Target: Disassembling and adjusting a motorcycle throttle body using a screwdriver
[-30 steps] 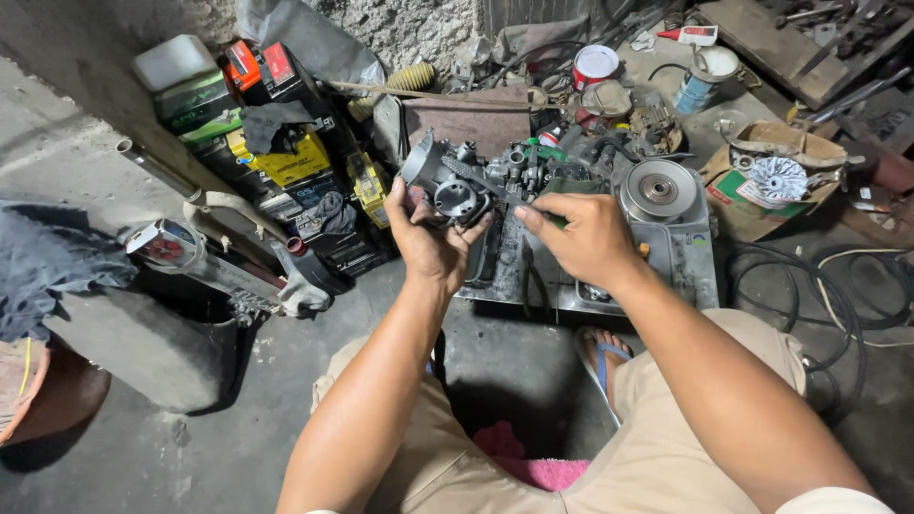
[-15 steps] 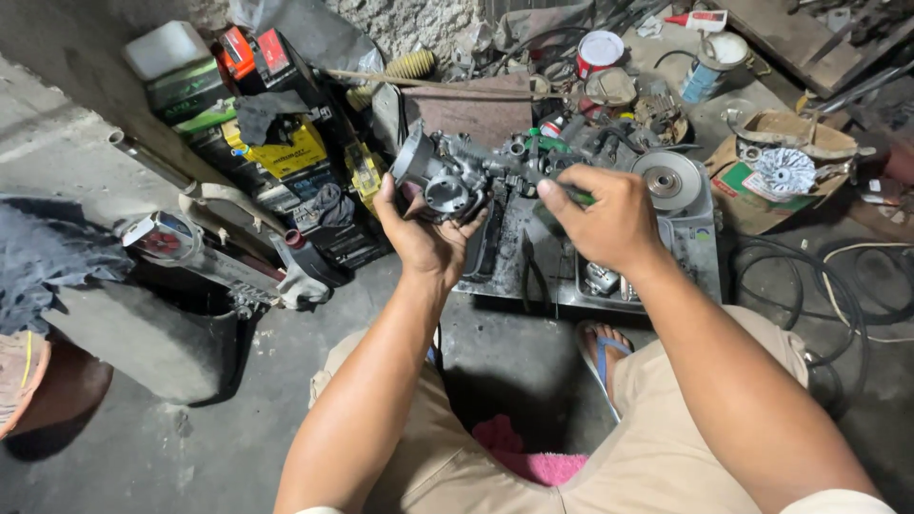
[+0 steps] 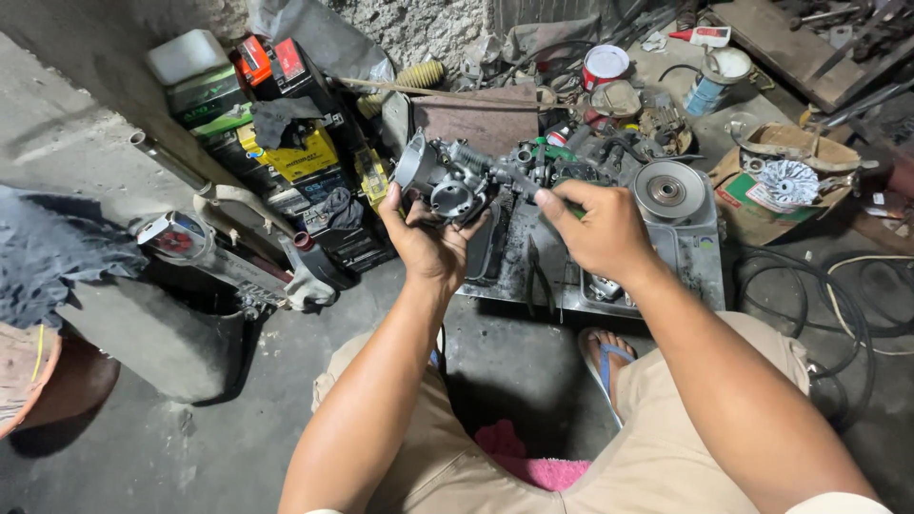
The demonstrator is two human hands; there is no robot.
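Both hands up: left hand (image 3: 430,238) cradles carburetor (image 3: 447,181); right hand (image 3: 595,228) alongside

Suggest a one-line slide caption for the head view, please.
Left hand holds a grey metal carburettor while right hand works a tool into it.

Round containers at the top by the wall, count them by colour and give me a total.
Red tin with white lid: 1
Blue can with white rim: 1
Total: 2
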